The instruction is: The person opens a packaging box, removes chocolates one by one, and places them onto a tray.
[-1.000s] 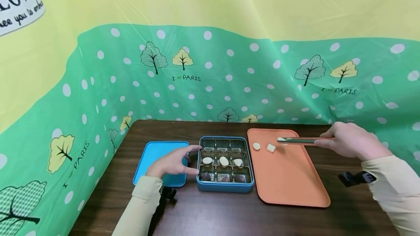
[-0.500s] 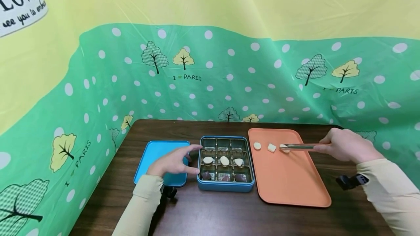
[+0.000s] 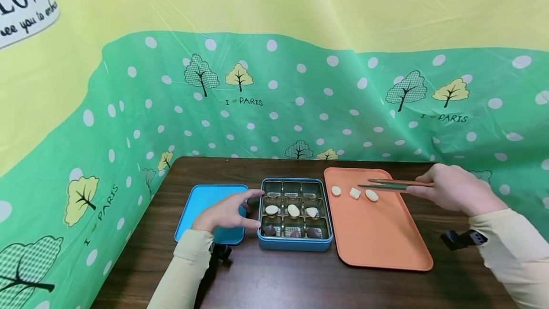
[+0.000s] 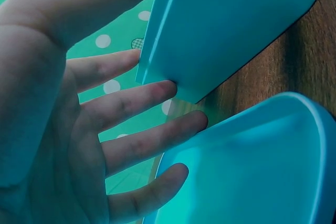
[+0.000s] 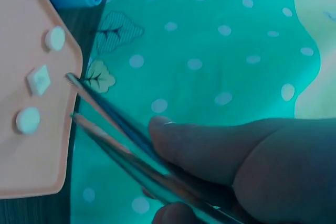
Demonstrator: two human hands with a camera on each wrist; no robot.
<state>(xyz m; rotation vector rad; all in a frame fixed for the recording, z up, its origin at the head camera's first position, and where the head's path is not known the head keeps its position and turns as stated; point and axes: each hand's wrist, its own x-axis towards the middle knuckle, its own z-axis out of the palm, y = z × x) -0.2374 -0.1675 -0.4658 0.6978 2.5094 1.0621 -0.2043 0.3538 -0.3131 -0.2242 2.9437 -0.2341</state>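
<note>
My right hand pinches a pair of metal tweezers between thumb and fingers. The tweezers' tips stand apart with nothing between them, above the orange tray. Below them on the tray lie a white oval piece, a white square piece and a white round piece. My left hand rests against the left side of a blue compartment box, fingers spread and fairly straight. The box's middle row holds white pieces; dark pieces sit in its front row.
A blue lid lies left of the box, partly under my left hand in the head view. The brown table ends at a printed green and yellow cloth behind. The box's back row shows bare compartments.
My right hand has lowered the white oval piece onto the tray and let it go. The tweezers have opened and risen slightly away from it. My left hand stays put.
</note>
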